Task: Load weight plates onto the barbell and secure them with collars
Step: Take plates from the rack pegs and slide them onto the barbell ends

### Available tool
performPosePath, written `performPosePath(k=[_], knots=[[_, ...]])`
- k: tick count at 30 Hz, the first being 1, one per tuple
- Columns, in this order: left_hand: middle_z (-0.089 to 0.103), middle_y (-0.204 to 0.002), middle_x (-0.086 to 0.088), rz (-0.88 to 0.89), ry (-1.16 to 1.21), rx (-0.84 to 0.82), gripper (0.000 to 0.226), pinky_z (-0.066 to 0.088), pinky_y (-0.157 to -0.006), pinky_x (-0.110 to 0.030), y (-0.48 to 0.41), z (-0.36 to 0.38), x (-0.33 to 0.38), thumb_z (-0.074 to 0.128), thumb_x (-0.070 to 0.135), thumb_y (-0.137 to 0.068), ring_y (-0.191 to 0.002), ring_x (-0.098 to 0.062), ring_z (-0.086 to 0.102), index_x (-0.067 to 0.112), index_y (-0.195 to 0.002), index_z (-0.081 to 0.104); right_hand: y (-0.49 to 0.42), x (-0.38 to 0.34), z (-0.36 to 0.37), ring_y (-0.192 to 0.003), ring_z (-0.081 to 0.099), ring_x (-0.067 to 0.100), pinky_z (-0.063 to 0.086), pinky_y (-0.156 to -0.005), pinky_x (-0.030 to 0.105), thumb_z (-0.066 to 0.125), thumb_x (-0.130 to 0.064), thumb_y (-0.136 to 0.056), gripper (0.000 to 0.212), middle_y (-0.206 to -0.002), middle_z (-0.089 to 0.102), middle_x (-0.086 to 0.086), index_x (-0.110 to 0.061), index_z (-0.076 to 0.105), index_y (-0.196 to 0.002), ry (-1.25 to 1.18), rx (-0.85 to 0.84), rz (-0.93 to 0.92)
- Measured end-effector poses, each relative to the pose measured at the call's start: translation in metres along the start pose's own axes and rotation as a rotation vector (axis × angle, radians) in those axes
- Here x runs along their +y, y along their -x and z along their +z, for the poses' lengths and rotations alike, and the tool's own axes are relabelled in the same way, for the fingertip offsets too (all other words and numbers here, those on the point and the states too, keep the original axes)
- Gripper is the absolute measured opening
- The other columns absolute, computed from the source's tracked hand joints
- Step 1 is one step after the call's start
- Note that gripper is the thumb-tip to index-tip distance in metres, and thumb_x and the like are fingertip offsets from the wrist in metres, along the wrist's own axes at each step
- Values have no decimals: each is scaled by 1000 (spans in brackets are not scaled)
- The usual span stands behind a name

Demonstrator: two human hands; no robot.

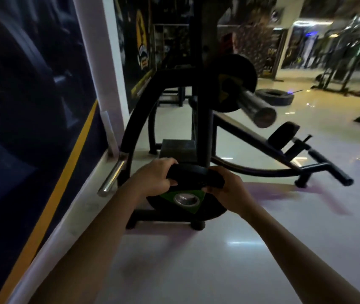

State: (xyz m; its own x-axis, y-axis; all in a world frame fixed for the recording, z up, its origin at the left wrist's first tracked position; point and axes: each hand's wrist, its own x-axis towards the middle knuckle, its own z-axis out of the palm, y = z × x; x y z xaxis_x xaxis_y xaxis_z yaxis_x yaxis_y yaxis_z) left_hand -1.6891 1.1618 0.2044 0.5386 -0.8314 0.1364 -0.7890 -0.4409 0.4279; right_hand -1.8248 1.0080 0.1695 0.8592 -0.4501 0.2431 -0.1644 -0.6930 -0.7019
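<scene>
A black weight plate [188, 205] with a green patch and a metal centre hole sits low at the foot of the bench rack. My left hand [156, 178] grips its upper rim on the left. On the right side of that rim my right hand [225, 189] is clamped. Above and to the right, the barbell sleeve [256, 106] sticks out toward me from the rack, with one black plate [231, 82] on it. No collar is visible.
The black rack upright [204, 106] and its curved frame [135, 119] stand right behind the plate. A chrome storage peg [112, 178] juts out on the left by the wall. A decline bench [284, 145] extends right; a tyre [274, 96] lies farther back.
</scene>
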Motion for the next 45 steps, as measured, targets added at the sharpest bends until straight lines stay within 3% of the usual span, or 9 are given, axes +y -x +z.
performPosePath(k=[5, 10, 15, 18, 23, 35, 38, 41, 45], knots=[[59, -115, -5, 99, 36, 105, 45, 45, -88, -34, -16, 5, 92, 69, 18, -79, -105, -21, 56, 14, -120, 51, 23, 20, -95, -95, 48, 11, 33, -70, 2, 72, -6, -76, 51, -102, 52, -3, -7, 51, -123, 41, 104, -117], [60, -110, -4, 176, 31, 186, 42, 46, -89, -40, -34, -8, 152, 69, 18, -78, -103, -20, 56, 14, -117, 53, 27, 27, -163, -99, 54, 20, 47, -86, 35, 72, -8, -75, 52, -102, 53, -2, -10, 51, -122, 33, 154, -202], [62, -109, -5, 202, 1, 238, 43, 46, -91, -40, -61, -35, 184, 70, 18, -78, -103, -21, 57, 16, -117, 53, 2, 20, -206, -96, 54, 17, 48, -85, 34, 72, -8, -75, 51, -100, 54, -1, -11, 51, -121, -30, 164, -252], [61, -108, -4, 195, -27, 278, 43, 45, -90, -33, -76, -55, 192, 70, 18, -78, -102, -18, 56, 16, -118, 54, -22, 11, -223, -98, 57, 22, 50, -87, 40, 73, -11, -75, 52, -102, 57, 2, -12, 50, -122, -47, 156, -290], [54, -99, 4, 174, -48, 282, 45, 37, -72, -18, -100, -84, 191, 70, 18, -79, -92, -10, 50, 18, -121, 52, -56, 3, -239, -100, 58, 21, 49, -88, 41, 73, -15, -75, 53, -103, 60, 3, -15, 51, -123, -78, 141, -341], [56, -117, -6, 210, 78, 272, 45, 42, -92, -32, -228, -82, 135, 63, 15, -84, -110, -20, 52, 17, -125, 46, -182, 33, -237, -106, 57, 26, 47, -92, 48, 70, -12, -78, 51, -110, 60, 6, -14, 51, -125, -56, 133, -319], [49, -129, -14, 263, 52, 433, 48, 36, -102, -38, -259, -64, 117, 58, 13, -87, -122, -27, 44, 9, -132, 41, -213, 44, -223, -121, 46, 29, 41, -100, 45, 62, -11, -85, 56, -128, 51, 11, -14, 39, -136, -4, 207, -298], [51, -127, -20, 340, -80, 656, 46, 38, -98, -41, -287, -43, 102, 50, 24, -90, -120, -34, 46, 4, -131, 43, -239, 61, -195, -140, 16, 27, 19, -113, 45, 44, -21, -93, 62, -153, 19, 10, -19, 12, -146, 210, 388, -345], [44, -140, -13, 319, -407, 898, 47, 28, -107, -44, -326, -18, 80, 31, 32, -97, -131, -27, 36, 9, -138, 29, -270, 86, -172, -142, -9, 17, 5, -115, 41, 20, -36, -93, 57, -154, -3, 1, -27, -3, -145, 380, 580, -422]])
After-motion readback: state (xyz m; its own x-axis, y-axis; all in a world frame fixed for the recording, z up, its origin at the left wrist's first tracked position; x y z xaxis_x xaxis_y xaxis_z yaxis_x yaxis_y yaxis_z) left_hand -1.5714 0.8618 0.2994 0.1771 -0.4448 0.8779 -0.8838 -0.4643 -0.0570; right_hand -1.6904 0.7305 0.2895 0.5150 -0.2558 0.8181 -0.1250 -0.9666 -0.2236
